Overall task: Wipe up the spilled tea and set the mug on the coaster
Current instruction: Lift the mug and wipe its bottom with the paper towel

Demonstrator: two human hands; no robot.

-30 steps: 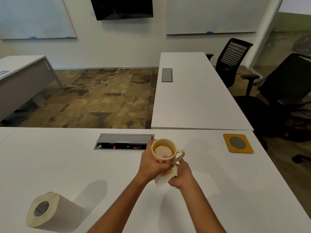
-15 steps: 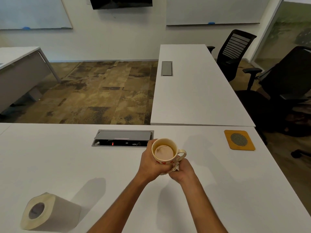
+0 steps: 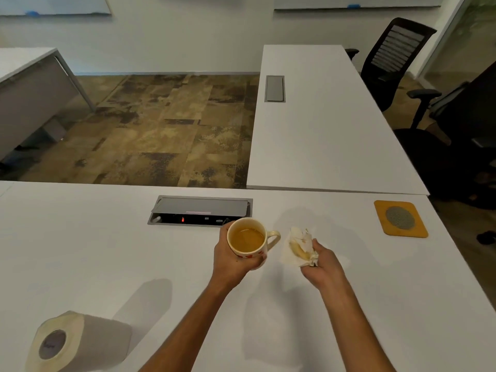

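mug (image 3: 248,241) upright in left hand (image 3: 234,260), handle rightward

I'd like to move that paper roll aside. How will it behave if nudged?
The paper roll lies on its side on the table, so it would probably roll rather than slide. It looks light and soft, likely dented by a firm squeeze.

Office meeting room: long white tables (image 3: 322,124), mesh chairs (image 3: 389,57), wall whiteboards (image 3: 53,4), carpet tiles (image 3: 166,130).
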